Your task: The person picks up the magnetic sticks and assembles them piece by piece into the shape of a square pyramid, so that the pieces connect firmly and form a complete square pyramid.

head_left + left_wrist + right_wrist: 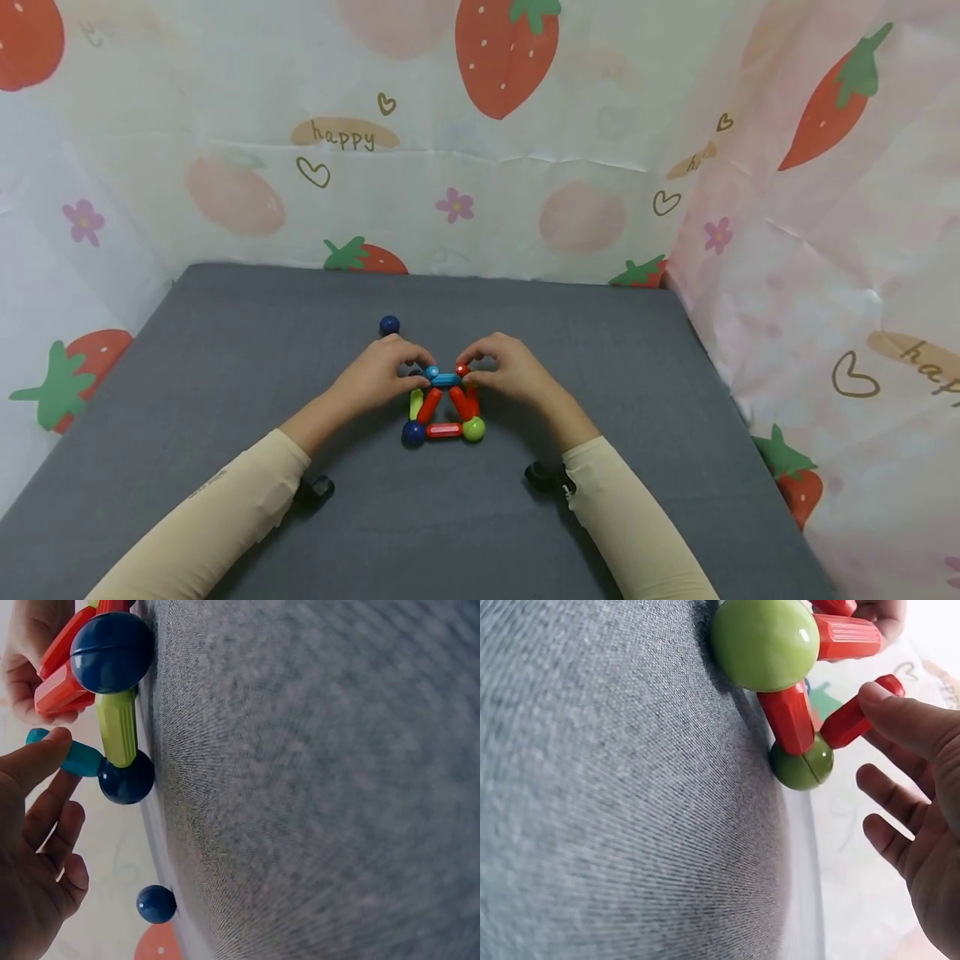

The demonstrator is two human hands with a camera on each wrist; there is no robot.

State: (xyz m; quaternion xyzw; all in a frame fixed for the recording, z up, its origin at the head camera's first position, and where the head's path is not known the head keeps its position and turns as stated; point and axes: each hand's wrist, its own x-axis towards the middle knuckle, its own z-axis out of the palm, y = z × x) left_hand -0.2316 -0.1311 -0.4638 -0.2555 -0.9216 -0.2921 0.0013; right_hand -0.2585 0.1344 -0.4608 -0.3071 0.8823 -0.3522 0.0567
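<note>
A frame of magnetic rods and balls lies on the grey cloth between the hands. A dark blue ball point(414, 432) and a green ball point(473, 429) form its front corners, joined by a red rod point(444, 430). Two more red rods lean up and inward from these balls. My left hand point(378, 372) pinches a light blue rod point(82, 759) that tilts up from the rear dark blue ball point(127, 778). On the other side my right hand point(512, 372) pinches a tilted red rod point(846, 724) rising from the rear green ball point(802, 766). Another light blue rod point(446, 379) spans the back.
A loose dark blue ball point(389, 325) rests behind the left hand. The grey cloth point(652, 375) covers the table, and a strawberry-print curtain point(450, 208) hangs along its back and sides. Black straps point(318, 492) show at both wrists.
</note>
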